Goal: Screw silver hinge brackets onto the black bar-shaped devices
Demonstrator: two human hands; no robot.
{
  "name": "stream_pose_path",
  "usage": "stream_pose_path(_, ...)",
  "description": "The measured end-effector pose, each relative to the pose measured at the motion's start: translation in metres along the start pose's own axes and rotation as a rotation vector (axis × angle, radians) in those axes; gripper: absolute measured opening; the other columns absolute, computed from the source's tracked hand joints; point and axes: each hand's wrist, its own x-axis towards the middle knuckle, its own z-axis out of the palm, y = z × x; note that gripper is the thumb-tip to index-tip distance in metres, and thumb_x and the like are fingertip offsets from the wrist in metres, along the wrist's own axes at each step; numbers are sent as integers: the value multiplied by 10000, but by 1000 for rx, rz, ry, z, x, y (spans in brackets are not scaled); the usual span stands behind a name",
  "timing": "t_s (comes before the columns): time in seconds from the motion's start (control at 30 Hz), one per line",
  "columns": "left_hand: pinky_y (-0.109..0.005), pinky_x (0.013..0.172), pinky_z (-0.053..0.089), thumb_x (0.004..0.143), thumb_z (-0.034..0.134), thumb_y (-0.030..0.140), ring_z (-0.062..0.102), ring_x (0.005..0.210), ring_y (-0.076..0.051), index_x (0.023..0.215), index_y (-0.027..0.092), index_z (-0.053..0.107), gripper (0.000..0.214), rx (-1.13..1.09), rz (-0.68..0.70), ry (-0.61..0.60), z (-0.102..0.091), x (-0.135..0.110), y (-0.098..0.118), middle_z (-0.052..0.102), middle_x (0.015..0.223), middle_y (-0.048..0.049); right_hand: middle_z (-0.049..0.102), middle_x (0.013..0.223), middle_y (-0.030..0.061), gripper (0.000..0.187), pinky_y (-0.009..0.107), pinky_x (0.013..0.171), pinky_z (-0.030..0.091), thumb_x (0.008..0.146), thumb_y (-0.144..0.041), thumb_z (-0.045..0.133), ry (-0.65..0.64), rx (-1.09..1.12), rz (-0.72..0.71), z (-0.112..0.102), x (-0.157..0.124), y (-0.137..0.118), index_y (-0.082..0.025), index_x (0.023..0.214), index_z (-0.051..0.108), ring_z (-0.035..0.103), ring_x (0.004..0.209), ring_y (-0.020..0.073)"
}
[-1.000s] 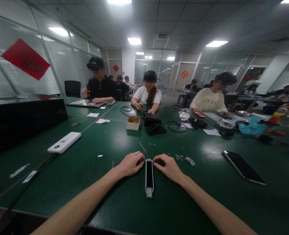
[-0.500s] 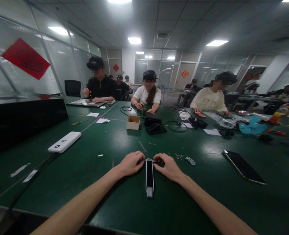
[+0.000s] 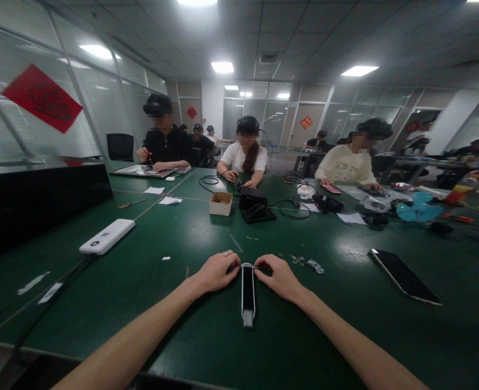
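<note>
A slim white device with a long dark face and a grey tip (image 3: 248,295), much like a scanning pen, lies lengthwise on the green table with its tip towards me. My left hand (image 3: 220,271) is closed at the left of its far end, thumb and fingers pinched together. On the other side, my right hand (image 3: 279,276) is closed in a similar pinch, fingers curled. Small grey bits show at the fingertips, too small to name. Just right of my right hand are several small rings (image 3: 297,260) and a small grey metal-looking piece (image 3: 315,266).
A phone-like dark slab (image 3: 405,276) lies to the right, a white power bank with cables (image 3: 107,236) to the left. Ahead stand a small open box (image 3: 221,204) and a black case (image 3: 253,199). A blue fan (image 3: 418,208) is far right. Co-workers sit across the table.
</note>
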Motion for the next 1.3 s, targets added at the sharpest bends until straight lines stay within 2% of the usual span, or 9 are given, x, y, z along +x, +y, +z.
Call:
stream_pose_path(0.33, -243, 666, 425, 884, 473, 204, 554, 757, -149, 926, 186, 540, 80, -9, 12, 9, 1, 0, 0, 570, 866, -17, 631, 822, 31, 106, 302, 702, 463, 813, -227, 577, 19, -7, -15, 2, 0, 0, -180, 887, 637, 573, 756, 165)
stream_pose_path(0.57, -247, 666, 428, 888, 474, 214, 555, 761, -149, 936, 187, 543, 88, -13, 0, 3, 0, 1, 0, 571, 876, -18, 638, 896, 41, 155, 303, 718, 478, 819, -240, 584, 0, 19, -3, -1, 0, -4, -182, 956, 629, 575, 801, 168)
stream_pose_path(1.3, -245, 658, 423, 884, 476, 207, 550, 753, -148, 922, 182, 547, 85, -16, 6, 14, 0, 1, 0, 570, 861, -18, 638, 848, 30, 105, 308, 715, 470, 825, -217, 577, 17, -14, -34, 0, 1, -3, -189, 908, 636, 577, 779, 169)
